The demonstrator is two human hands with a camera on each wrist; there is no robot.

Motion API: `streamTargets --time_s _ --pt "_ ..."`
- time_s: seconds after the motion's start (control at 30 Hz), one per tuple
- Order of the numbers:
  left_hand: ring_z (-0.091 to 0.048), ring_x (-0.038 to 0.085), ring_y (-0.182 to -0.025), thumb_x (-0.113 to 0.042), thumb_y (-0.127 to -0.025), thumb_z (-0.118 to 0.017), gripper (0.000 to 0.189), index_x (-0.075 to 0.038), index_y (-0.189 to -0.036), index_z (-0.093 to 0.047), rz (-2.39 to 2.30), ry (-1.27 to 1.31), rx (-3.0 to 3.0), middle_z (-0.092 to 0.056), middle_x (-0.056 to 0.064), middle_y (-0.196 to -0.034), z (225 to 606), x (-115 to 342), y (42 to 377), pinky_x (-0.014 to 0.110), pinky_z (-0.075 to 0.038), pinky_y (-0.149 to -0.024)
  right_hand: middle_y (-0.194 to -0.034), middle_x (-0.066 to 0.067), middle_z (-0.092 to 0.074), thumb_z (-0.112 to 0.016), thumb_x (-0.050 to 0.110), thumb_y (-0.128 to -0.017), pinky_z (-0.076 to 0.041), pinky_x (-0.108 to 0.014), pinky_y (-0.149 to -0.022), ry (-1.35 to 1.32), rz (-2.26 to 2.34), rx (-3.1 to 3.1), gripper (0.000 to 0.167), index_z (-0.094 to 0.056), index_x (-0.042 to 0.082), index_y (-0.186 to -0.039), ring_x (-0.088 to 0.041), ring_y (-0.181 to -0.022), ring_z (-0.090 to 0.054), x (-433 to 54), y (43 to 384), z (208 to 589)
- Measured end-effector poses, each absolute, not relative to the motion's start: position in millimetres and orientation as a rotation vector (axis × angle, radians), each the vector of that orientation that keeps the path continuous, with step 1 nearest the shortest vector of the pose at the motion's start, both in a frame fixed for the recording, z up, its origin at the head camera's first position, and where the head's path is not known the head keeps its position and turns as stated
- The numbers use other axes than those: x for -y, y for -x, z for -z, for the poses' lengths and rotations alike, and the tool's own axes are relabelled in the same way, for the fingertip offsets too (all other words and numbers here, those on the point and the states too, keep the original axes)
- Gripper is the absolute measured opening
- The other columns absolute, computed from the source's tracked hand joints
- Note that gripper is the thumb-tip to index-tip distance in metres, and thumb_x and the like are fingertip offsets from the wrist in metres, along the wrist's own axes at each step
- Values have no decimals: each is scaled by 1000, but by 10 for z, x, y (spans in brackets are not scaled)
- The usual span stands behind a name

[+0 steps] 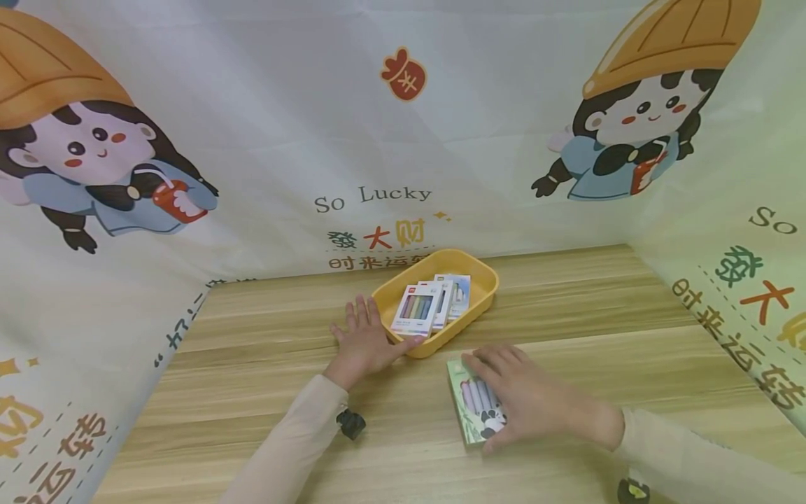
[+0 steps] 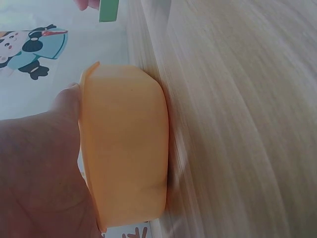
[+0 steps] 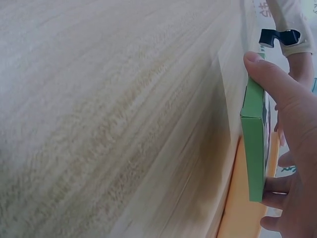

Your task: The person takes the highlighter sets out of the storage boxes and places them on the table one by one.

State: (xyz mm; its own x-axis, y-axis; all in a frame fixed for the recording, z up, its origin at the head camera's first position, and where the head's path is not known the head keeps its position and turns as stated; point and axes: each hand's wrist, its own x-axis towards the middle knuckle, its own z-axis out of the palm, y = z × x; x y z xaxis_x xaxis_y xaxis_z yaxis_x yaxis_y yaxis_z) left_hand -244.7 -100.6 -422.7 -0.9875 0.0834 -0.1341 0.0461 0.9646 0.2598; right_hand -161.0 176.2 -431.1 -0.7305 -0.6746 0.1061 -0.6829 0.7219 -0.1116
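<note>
Green panda box (image 1: pixel 474 402) is near the yellow tray (image 1: pixel 471 316), pinched by its edges in the right hand (image 1: pixel 535 395) — might slip if that pinch loosens. Left hand (image 1: pixel 368 343), fingers spread, touches the tray — a bump could shift it.

Tabletop (image 1: pixel 252 378): light brown wood-grain surface, marked by alternating paler and darker bands running broadly left to right. A thin straight seam line crossed it on the right side. Directly on the surface stood one yellow tray (image 1: pixel 482 281), positioned close to the far edge, at about mid-width. It was upright, its base flat against the wood, its long sides slanting from near left to far right. A narrow dark shadow followed its base.
</note>
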Motion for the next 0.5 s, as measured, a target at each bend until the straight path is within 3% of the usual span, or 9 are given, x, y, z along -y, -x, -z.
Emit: streamTargets --time_s 0.5 --pt "10 42 -154 -89 -77 -45 132 3 -156 6 -381 -102 -2969 13 22 -165 4237 1018 2457 77 -3 -114 -151 -15 -45 -64 90 -56 -30 -55 -119 -1102 -239 2884 133 -29 9 -155 -32 -139 -42 -1731 1521 4400"
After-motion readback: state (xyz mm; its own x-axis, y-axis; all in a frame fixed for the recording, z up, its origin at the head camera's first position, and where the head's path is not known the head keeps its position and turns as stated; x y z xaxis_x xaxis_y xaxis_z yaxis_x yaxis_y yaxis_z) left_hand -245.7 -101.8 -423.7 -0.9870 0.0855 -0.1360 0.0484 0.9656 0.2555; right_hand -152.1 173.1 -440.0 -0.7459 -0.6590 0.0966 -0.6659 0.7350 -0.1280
